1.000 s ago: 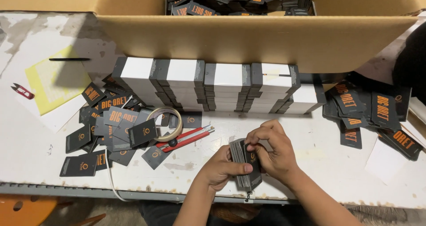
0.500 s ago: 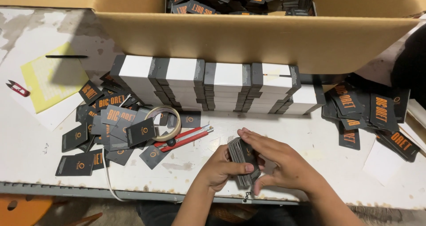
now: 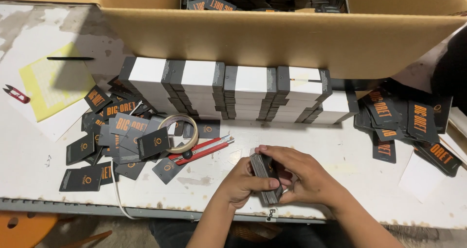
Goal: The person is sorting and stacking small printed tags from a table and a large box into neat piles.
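Between the two palms a stack of dark tags (image 3: 266, 180) is clamped — left hand (image 3: 243, 183) closed from one side, right hand (image 3: 304, 176) from the other — long axis pointing away from the body.

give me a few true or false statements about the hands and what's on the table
1. Both hands hold one stack of dark tags. True: the left hand and right hand grip it from either side.
2. The red cutter is in the right hand. False: it lies on the table, left of the hands.
3. A tape roll lies beside the cutter. True.
4. The cardboard box is empty. False: dark tags fill it.
5. White-topped stacks stand in a row in front of the box. True.
6. The red snips lie at the table's right edge. False: they lie at the far left.
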